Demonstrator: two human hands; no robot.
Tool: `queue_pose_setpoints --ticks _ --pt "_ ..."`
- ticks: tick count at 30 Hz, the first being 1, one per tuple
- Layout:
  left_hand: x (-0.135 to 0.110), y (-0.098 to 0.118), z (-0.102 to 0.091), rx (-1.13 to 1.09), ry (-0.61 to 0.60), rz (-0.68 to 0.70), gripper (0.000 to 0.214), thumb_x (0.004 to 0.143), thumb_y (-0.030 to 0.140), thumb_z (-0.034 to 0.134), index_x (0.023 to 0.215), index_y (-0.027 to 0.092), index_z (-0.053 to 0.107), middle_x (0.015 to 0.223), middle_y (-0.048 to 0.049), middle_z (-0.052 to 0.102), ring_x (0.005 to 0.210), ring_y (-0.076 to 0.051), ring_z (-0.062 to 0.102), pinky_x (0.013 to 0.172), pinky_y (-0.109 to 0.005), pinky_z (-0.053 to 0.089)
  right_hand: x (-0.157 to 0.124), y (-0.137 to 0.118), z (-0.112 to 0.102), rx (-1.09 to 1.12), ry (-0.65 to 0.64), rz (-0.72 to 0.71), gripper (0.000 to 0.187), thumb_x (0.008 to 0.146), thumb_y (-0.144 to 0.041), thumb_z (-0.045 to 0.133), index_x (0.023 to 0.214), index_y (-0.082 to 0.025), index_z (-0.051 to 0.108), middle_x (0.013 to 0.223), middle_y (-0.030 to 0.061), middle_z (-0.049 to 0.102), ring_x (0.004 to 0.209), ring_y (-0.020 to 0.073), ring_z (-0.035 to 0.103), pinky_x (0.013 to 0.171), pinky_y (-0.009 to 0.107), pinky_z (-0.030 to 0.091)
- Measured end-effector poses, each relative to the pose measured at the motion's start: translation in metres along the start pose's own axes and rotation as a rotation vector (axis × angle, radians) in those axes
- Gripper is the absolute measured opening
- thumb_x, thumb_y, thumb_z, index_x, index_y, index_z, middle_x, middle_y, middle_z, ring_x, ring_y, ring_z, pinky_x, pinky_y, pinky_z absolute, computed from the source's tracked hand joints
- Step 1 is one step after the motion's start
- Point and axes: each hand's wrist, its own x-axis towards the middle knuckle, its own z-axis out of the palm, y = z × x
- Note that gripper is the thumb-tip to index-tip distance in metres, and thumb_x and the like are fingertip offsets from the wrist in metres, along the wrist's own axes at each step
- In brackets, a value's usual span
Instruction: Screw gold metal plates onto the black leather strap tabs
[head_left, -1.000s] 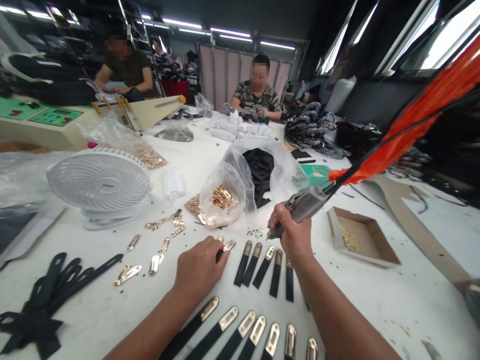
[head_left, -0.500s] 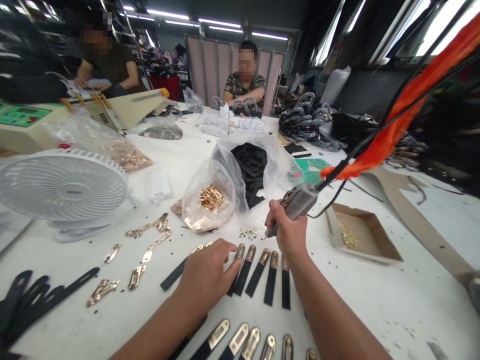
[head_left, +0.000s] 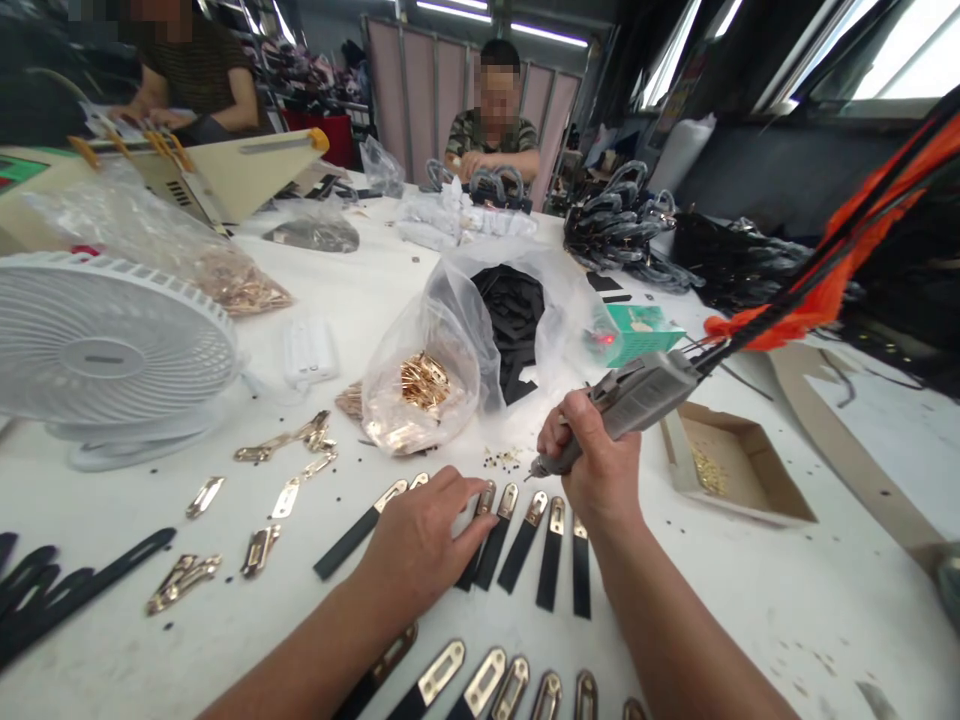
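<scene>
In my right hand [head_left: 600,465] is a grey electric screwdriver [head_left: 649,390], fingers wrapped round its body. Its bit points down and left, just above tiny screws [head_left: 504,459] scattered on the table. My left hand [head_left: 424,535] has thumb and forefinger closed about the gold metal end [head_left: 486,497] of a black strap lying in a row. To the right of that hand lie several more black straps with gold ends [head_left: 513,540]; another strap [head_left: 352,540] lies to its left. A second row of such straps [head_left: 442,672] is nearer to me.
Loose gold fittings [head_left: 261,550] lie at left, by a white fan [head_left: 105,350]. Behind are a clear bag of gold fittings [head_left: 390,425] and a bag of black pieces [head_left: 450,290]. An open cardboard box [head_left: 750,465] with small screws stands at right. Two people [head_left: 495,135] work beyond the table.
The screwdriver has shifted right and leans flatter, its bit still near the scattered screws. My left hand keeps its hold on the strap end. The whole view has shifted a little.
</scene>
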Motion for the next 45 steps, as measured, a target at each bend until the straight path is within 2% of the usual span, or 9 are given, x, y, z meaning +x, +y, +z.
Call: queue_pose_setpoints --ticks 6,11,16,26,31,35,41,45 --pt "0.001 0.005 -0.002 -0.088 -0.013 -0.078 0.023 0.093 0.033 0.079 0.115 0.026 0.078 0.094 -0.0005 0.074 0.082 -0.017 0.072 0.078 -0.030 0.057 -0.015 -0.017 0.020 0.149 -0.091 0.064 0.038 0.089 -0.048 0.081 0.074 -0.022 0.058 0.055 -0.0069 0.050 0.044 0.0107 0.050 0.046 0.025 0.045" --pt "0.001 0.009 -0.001 -0.247 0.010 -0.072 0.022 0.089 0.022 0.082 0.110 0.026 0.081 0.089 0.0002 0.072 0.080 -0.015 0.069 0.078 -0.028 0.055 -0.025 -0.027 0.032 0.263 -0.076 0.109 0.038 0.085 -0.048 0.084 0.075 -0.022 0.059 0.056 -0.0078 0.048 0.043 0.0091 0.047 0.046 0.024 0.045" --pt "0.001 0.012 -0.002 -0.344 0.013 -0.032 0.007 0.094 0.020 0.076 0.096 0.024 0.082 0.085 -0.0005 0.072 0.082 -0.015 0.070 0.079 -0.028 0.053 -0.027 -0.029 0.034 0.271 -0.083 0.126 0.040 0.085 -0.050 0.083 0.075 -0.023 0.056 0.056 -0.0082 0.047 0.043 0.0088 0.046 0.046 0.023 0.045" --pt "0.002 0.012 -0.001 -0.347 0.005 -0.058 0.010 0.096 0.023 0.073 0.088 0.024 0.080 0.083 -0.0008 0.071 0.081 -0.016 0.069 0.078 -0.029 0.053 -0.029 -0.026 0.033 0.238 -0.103 0.133 0.040 0.088 -0.051 0.080 0.075 -0.023 0.055 0.057 -0.0080 0.047 0.043 0.0091 0.047 0.044 0.023 0.044" --pt "0.001 0.013 -0.003 -0.210 -0.044 -0.115 0.003 0.093 0.028 0.078 0.095 0.026 0.079 0.088 0.0005 0.072 0.082 -0.016 0.070 0.079 -0.029 0.053 -0.030 -0.024 0.034 0.213 -0.112 0.111 0.040 0.089 -0.052 0.079 0.076 -0.023 0.054 0.057 -0.0083 0.046 0.043 0.0092 0.048 0.045 0.024 0.043" --pt "0.001 0.015 -0.005 0.025 -0.131 -0.209 0.025 0.086 0.041 0.086 0.105 0.027 0.077 0.097 -0.0007 0.072 0.088 -0.022 0.072 0.078 -0.032 0.053 -0.029 -0.019 0.031 0.191 -0.104 0.093 0.038 0.090 -0.050 0.078 0.077 -0.023 0.056 0.057 -0.0077 0.047 0.044 0.0099 0.050 0.046 0.025 0.044" --pt "0.001 0.016 -0.006 0.149 -0.225 -0.216 0.016 0.094 0.041 0.076 0.101 0.026 0.075 0.100 -0.0026 0.071 0.091 -0.024 0.073 0.075 -0.034 0.050 -0.030 -0.013 0.030 0.178 -0.099 0.120 0.037 0.088 -0.051 0.081 0.081 -0.023 0.059 0.056 -0.0079 0.050 0.045 0.0105 0.050 0.048 0.026 0.045" --pt "0.002 0.017 -0.007 0.197 -0.221 -0.209 0.012 0.097 0.034 0.066 0.090 0.025 0.072 0.096 -0.0027 0.071 0.085 -0.023 0.072 0.070 -0.034 0.047 -0.030 -0.008 0.028 0.120 -0.116 0.098 0.037 0.089 -0.052 0.080 0.080 -0.023 0.059 0.055 -0.0072 0.050 0.045 0.0119 0.051 0.049 0.027 0.046"
